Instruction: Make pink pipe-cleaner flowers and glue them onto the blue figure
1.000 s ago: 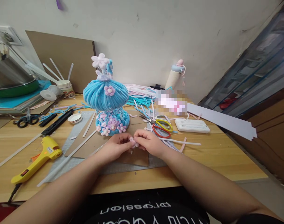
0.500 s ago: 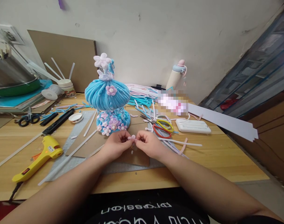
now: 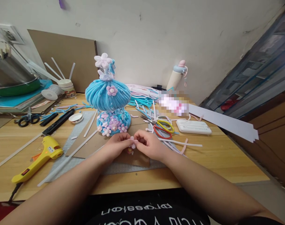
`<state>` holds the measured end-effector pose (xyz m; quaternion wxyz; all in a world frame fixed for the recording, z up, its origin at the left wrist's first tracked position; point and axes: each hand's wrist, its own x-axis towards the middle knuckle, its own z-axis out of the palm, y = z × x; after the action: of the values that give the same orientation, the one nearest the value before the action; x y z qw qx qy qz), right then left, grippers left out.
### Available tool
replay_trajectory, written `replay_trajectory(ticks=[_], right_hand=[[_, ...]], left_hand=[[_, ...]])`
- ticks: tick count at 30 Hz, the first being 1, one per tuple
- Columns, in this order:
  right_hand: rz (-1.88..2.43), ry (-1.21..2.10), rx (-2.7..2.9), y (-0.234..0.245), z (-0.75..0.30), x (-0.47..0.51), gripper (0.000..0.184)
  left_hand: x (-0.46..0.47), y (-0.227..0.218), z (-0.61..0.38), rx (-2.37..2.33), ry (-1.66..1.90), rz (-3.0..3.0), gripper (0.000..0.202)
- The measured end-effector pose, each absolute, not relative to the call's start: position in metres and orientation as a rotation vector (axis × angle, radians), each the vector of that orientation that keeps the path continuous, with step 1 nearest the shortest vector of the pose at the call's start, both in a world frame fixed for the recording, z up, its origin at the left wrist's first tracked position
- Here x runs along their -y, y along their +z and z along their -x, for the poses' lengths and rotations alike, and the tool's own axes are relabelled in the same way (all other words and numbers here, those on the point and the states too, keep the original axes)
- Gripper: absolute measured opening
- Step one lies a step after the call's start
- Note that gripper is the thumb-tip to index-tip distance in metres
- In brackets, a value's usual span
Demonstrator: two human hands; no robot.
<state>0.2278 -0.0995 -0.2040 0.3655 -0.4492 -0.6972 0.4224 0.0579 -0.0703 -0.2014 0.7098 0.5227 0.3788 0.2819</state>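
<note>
Between my two hands is a small pale pink pipe-cleaner flower (image 3: pixel 133 142), pinched from both sides. My left hand (image 3: pixel 117 145) is closed, thumb and fingertips on its left petals. Closed too, my right hand (image 3: pixel 149 146) grips its right side. Just behind my left hand stands a blue pipe-cleaner lamp (image 3: pixel 107 95) with a gathered shade, a white flower on top and several pink and lilac flowers around its base. Beneath the hands lies a piece of brown cardboard (image 3: pixel 139 160); a small yellowish and pink bit on it is too small to name.
Scissors with red and yellow handles (image 3: pixel 163 130) lie right of my hands, near a white power bank (image 3: pixel 193 126). A yellow glue gun (image 3: pixel 38 159) rests at left. Bundled pipe cleaners (image 3: pixel 142 93) and a bottle (image 3: pixel 177 76) are at the back. Black scissors (image 3: pixel 28 118) lie far left.
The pink flower has turned in my fingers, and its petals now stand above and below the fingertips. My right hand has shifted slightly left. The lamp has stayed in place.
</note>
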Motion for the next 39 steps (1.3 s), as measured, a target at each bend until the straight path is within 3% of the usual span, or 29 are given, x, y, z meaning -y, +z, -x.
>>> replay_trajectory(ticks=[7,19,39], right_hand=[[0.96,0.621,2.071,-0.199,-0.232,0.101,0.009],[1.103,0.899,1.923,-0.209,-0.23,0.098,0.007],[1.095,0.745,1.905,-0.21,-0.228,0.098,0.008]], left_hand=[[0.07,-0.2,-0.057,-0.74,0.57,-0.939,0.016],[0.069,-0.2,-0.055,-0.717,0.556,-0.947,0.015],[0.069,-0.205,-0.054,-0.671,0.541,-0.837,0.011]])
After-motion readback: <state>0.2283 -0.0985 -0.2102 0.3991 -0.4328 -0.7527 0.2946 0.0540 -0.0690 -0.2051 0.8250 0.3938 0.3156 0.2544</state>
